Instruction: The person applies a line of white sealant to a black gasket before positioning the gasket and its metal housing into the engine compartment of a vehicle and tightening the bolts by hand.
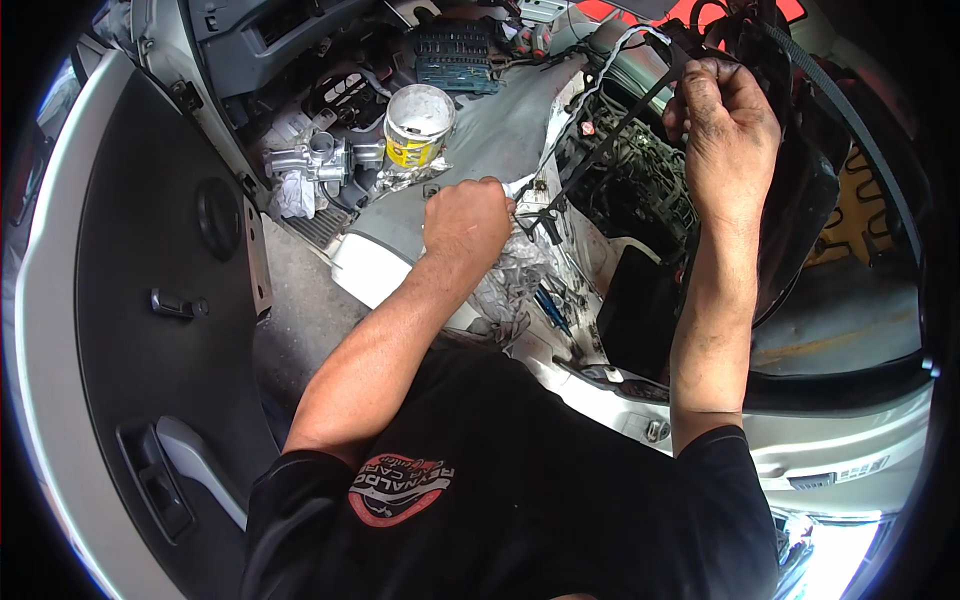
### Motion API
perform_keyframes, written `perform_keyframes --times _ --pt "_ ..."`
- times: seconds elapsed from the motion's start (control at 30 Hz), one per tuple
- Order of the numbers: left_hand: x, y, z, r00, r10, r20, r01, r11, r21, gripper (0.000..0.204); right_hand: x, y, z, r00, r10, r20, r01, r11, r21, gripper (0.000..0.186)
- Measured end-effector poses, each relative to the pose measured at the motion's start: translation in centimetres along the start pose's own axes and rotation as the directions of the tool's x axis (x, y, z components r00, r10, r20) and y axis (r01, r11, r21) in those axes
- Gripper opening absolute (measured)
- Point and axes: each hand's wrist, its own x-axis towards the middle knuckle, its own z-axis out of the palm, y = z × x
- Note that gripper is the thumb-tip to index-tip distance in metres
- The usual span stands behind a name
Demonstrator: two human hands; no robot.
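My left hand (466, 222) is closed in a fist over the middle of the opened vehicle interior, beside a pale wrapped cable (556, 138) and a black plastic piece (540, 222); what it grips is hidden. My right hand (725, 130) is raised at the upper right with thumb and fingers pinched, next to black straps and parts (680, 42); I cannot make out what is between the fingertips. Between my hands lies an engine bay with tangled wiring (640, 160). Crumpled plastic (515, 290) and blue-handled tools (552, 310) lie below my left hand.
An open door (150, 240) stands at the left. A white bucket (418, 115), a metal housing (322, 160) and a teal tool case (452, 62) sit on the floor area ahead. A seat frame with yellow padding (855, 200) is at the right.
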Motion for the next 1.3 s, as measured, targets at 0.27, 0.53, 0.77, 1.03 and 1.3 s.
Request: perform_keyframes --times 0.27,0.53,0.77,1.03,1.3 --pt "-0.09 -0.54 0.38 1.000 -0.015 0.007 0.015 1.000 0.004 0.027 -0.07 -0.01 0.31 1.000 -0.005 0.002 0.005 1.000 -0.006 0.014" --pt "-0.07 -0.10 -0.02 0.992 -0.051 0.117 0.049 0.999 0.023 0.027 -0.02 -0.02 0.14 1.000 0.003 0.009 -0.002 1.000 -0.004 0.013" --pt "-0.33 -0.56 0.70 0.999 -0.024 0.034 0.024 1.000 -0.003 0.028 -0.03 -0.01 0.32 1.000 0.006 0.002 -0.006 1.000 0.012 0.013" --pt "-0.34 -0.31 0.57 0.998 -0.038 0.051 0.039 0.999 -0.013 0.028 -0.07 -0.30 0.32 1.000 0.007 -0.011 -0.008 0.999 -0.046 0.013" --pt "-0.44 -0.50 0.73 0.998 -0.031 0.050 0.032 0.999 -0.013 0.029 0.03 0.04 0.18 1.000 -0.005 -0.003 0.005 1.000 -0.017 0.014"
